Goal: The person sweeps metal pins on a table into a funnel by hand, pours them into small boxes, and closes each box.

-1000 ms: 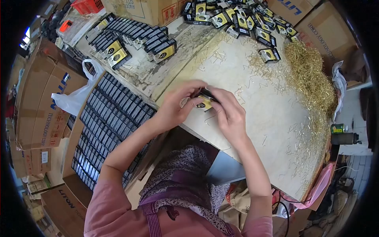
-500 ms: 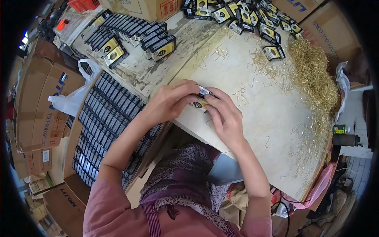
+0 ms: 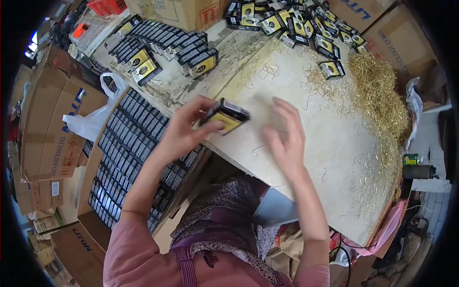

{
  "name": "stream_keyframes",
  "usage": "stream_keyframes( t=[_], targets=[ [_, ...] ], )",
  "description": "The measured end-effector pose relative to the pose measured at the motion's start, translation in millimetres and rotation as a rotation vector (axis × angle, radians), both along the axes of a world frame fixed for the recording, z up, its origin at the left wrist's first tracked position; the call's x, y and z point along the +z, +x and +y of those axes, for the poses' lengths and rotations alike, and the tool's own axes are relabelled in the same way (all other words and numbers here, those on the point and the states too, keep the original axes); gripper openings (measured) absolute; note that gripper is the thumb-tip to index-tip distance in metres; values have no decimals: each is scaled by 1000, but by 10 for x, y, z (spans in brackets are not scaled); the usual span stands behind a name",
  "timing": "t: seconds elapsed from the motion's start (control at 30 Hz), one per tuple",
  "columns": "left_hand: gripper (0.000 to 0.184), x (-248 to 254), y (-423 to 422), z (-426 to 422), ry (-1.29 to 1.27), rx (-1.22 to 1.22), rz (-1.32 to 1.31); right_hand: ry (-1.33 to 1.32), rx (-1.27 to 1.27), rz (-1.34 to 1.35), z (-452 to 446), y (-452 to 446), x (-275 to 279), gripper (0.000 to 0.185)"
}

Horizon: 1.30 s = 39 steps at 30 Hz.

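A small black and yellow box is tilted in my left hand, its fingers and thumb gripping the left end. My right hand is off to the right of that box, thumb and fingers apart, with nothing between them. Below both hands lies the pale worktop, scattered with thin bent wire pieces. A large heap of gold-coloured wire pieces covers its right side. One similar box lies beside the heap.
Loose boxes pile up at the back. Rows of boxes stand at the back left. A carton packed with boxes is at my left, next to a white plastic bag. A dark bottle is at the far right.
My right hand has let go of the box, opened and moved right. My left hand has shifted slightly left with the box, which now shows more fully.
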<state>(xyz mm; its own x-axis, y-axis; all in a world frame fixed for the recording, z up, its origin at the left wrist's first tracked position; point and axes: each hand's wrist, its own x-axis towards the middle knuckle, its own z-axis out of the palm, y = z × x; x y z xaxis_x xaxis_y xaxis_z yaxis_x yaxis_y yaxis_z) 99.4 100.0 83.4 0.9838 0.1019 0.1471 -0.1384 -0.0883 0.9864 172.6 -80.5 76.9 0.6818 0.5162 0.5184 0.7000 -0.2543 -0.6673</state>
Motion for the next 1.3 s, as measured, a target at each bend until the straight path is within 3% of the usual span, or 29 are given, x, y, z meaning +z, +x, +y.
stream_keyframes(
  t=[0.1, 0.2, 0.33, 0.47, 0.6, 0.63, 0.77, 0.93, 1.0, 1.03, 1.1, 1.2, 1.27, 1.3],
  targets=[
    [21, 43, -91, 367, -87, 106, 196, -225, -186, -56, -23, 265, 27, 46],
    [21, -2, 40, 628, 97, 221, 203, -403, -335, -159, -81, 662, 24, 50],
    [21, -24, 192, 846, 337, 340, 134, -717, -618, -9, -207, 903, 166, 50],
    [22, 9, 238, 903, 569, 568, 175, -692, -712, 10, -441, 909, 212, 50],
    [28, -168, 233, 952, 1333, 867, -287, -698, -690, 97, -593, 745, 286, 42],
    [28, -244, 259, 1000, 1334, 869, -288, -729, -664, 106, -601, 670, 336, 41],
    [36, -558, 464, 1304, 926, 997, -419, -788, -537, 7, -711, 335, 313, 40],
    [41, -199, 751, 1055, 1251, 1332, -394, -727, -480, 59, -969, 22, 271, 40],
    [33, 231, 859, 596, 857, 803, -503, -786, -586, 56, -958, -102, 270, 38],
    [33, 243, 1012, 451, 846, 780, -515, -787, -613, 64, -953, -147, 233, 38],
    [27, 277, 1371, 240, 867, 291, -470, -797, -525, -45, -943, -245, 132, 37],
    [23, 113, 1951, 120, 1005, 253, -733, -746, -554, -31, -883, -399, 81, 35],
    [24, 46, 2233, 6, 1196, 454, -336, -625, -592, 11, -871, -458, 83, 34],
    [27, 16, 2372, -45, 1127, 464, -288, -627, -603, 15, -884, -464, 83, 34]
  ],
)
